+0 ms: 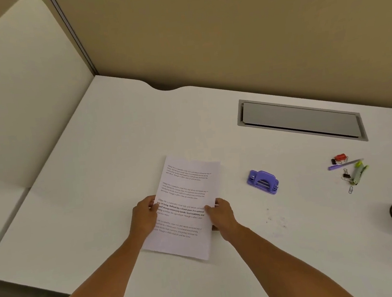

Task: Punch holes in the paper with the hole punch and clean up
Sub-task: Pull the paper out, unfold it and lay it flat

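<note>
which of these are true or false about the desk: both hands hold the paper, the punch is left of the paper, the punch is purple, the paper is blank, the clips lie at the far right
1. Both hands, left hand and right hand, hold the paper: true.
2. The hole punch is left of the paper: false, it sits to the right, apart from it.
3. The hole punch is purple: true.
4. The paper is blank: false, it carries printed text.
5. The binder clips lie at the far right: true, beside a purple pen.
</note>
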Available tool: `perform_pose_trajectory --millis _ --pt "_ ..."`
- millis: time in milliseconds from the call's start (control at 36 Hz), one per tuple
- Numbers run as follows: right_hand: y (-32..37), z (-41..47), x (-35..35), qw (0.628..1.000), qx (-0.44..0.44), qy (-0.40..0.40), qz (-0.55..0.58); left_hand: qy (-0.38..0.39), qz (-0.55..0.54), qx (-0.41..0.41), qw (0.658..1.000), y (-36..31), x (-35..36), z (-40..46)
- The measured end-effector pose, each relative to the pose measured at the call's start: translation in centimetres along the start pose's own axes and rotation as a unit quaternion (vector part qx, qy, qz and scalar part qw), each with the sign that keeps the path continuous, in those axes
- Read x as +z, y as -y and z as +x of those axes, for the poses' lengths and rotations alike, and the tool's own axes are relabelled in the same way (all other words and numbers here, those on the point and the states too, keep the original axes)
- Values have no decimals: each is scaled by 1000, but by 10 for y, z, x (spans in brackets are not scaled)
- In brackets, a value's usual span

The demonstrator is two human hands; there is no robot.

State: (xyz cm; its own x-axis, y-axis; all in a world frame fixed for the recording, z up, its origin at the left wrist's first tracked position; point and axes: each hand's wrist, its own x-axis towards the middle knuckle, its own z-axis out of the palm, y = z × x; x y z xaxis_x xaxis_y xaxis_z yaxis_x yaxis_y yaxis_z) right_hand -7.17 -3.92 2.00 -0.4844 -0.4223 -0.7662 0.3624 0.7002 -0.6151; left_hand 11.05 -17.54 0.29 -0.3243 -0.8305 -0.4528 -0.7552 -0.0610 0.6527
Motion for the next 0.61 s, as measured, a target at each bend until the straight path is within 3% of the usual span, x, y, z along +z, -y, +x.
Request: perform_pose_trajectory --millis 167,417,611 --pt "0 3 2 993 -30 -78 -85 4 11 13 1000 5 -1 6" --pt "3 8 7 979 -60 -70 -180 1 33 15 999 7 3 7" --pt "10 7 13 985 -36 -67 -157 3 78 17 997 9 -2 10"
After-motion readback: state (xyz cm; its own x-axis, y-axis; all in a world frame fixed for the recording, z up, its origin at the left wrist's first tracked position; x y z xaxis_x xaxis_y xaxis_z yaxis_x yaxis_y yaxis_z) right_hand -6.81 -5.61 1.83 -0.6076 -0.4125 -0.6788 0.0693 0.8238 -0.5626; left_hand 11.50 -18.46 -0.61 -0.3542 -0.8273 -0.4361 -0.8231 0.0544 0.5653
